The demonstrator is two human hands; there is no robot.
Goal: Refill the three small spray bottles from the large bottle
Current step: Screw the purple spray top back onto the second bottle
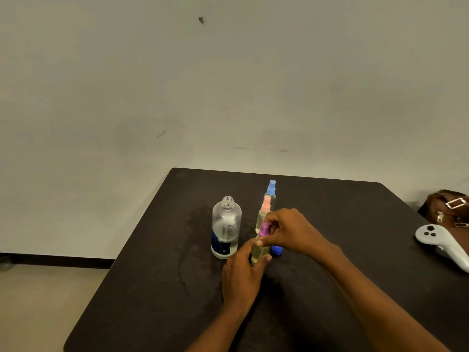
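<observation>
The large clear bottle (pixel 225 228) stands uncapped on the dark table (pixel 152 275), liquid low inside it. Its blue cap (pixel 276 250) lies to the right, partly behind my right hand. My left hand (pixel 245 270) grips the body of a small spray bottle (pixel 258 254) with yellowish liquid. My right hand (pixel 289 231) pinches that bottle's purple spray top (pixel 264 229). Behind them stand a pink-topped spray bottle (pixel 264 213) and, farther back, a blue-topped spray bottle (pixel 271 188), both upright.
A white handheld controller (pixel 441 243) lies at the table's right edge, next to a brown bag (pixel 446 207). A damp smear marks the tabletop left of the large bottle. The wall rises just behind the table.
</observation>
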